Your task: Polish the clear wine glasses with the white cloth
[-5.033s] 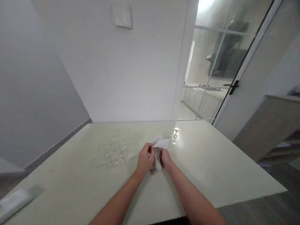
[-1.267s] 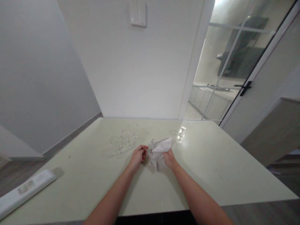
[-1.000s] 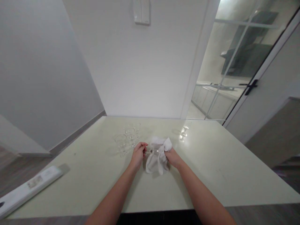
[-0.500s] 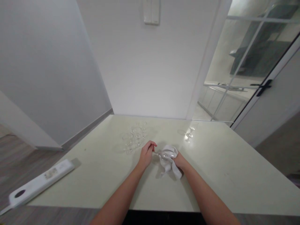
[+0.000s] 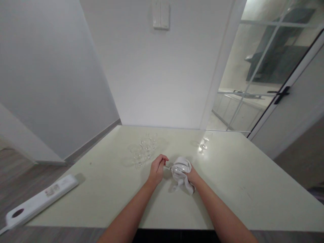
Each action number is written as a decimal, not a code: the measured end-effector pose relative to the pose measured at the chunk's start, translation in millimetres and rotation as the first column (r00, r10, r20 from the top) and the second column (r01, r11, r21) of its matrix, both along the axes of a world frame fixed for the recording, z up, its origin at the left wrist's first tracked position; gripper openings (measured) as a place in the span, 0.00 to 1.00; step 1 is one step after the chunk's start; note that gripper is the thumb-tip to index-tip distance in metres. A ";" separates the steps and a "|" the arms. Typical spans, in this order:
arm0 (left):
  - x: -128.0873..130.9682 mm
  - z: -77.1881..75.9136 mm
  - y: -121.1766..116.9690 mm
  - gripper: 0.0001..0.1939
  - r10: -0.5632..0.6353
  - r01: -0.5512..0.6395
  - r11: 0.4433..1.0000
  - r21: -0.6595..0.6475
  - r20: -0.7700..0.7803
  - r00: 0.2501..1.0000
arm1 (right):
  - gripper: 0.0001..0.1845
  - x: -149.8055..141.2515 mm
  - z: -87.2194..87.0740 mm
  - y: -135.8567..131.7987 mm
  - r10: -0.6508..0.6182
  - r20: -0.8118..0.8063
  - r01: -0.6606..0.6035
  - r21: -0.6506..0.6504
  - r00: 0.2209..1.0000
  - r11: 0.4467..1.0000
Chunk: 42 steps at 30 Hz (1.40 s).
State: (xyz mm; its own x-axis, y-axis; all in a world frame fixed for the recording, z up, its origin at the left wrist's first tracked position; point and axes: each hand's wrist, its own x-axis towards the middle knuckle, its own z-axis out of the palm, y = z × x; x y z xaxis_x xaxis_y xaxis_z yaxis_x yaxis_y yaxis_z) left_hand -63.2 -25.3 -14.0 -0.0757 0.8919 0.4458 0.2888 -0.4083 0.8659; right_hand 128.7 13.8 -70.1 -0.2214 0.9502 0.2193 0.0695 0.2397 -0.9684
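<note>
My left hand [image 5: 157, 167] is closed in a pinch on the stem of a clear wine glass [image 5: 174, 167] that lies sideways above the pale table [image 5: 227, 189]. My right hand [image 5: 192, 174] is closed on a white cloth [image 5: 182, 172] that is wrapped round the bowl of that glass, with a tail of cloth hanging toward the table. Most of the glass bowl is hidden by the cloth.
A cluster of several clear glasses [image 5: 143, 150] stands on the table left of my hands. A single stemmed glass [image 5: 204, 143] stands at the back right. A long white box [image 5: 37, 202] lies past the table's left edge. A glass door [image 5: 260, 71] is at right.
The cloth, loose and spread a second ago, is now bunched tightly round the glass bowl. My hands stay in place, and the view has shifted.
</note>
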 end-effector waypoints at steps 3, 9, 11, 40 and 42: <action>-0.4 0.1 1.8 0.10 0.015 -0.015 1.000 -0.006 0.007 1.000 | 0.15 -2.8 10.1 -2.9 0.070 0.021 -0.070 0.014 0.997 0.997; 1.0 -1.6 3.5 0.09 0.039 -0.039 0.999 -0.002 0.035 0.999 | 0.17 -2.5 8.9 -2.1 0.090 0.043 -0.090 -0.002 0.995 0.996; 1.9 -2.1 1.6 0.10 0.030 -0.030 1.000 0.003 0.033 0.999 | 0.22 -0.2 0.6 1.0 0.017 0.035 -0.017 -0.010 0.999 1.000; 0.2 -5.0 12.2 0.09 0.005 0.016 0.993 -0.119 0.179 0.984 | 0.15 4.0 42.6 -1.7 0.200 0.046 -0.197 -0.051 0.979 0.979; 0.2 -3.2 12.9 0.09 0.015 0.011 0.992 -0.128 0.198 0.980 | 0.16 3.6 44.5 -5.8 0.211 0.045 -0.207 -0.080 0.976 0.975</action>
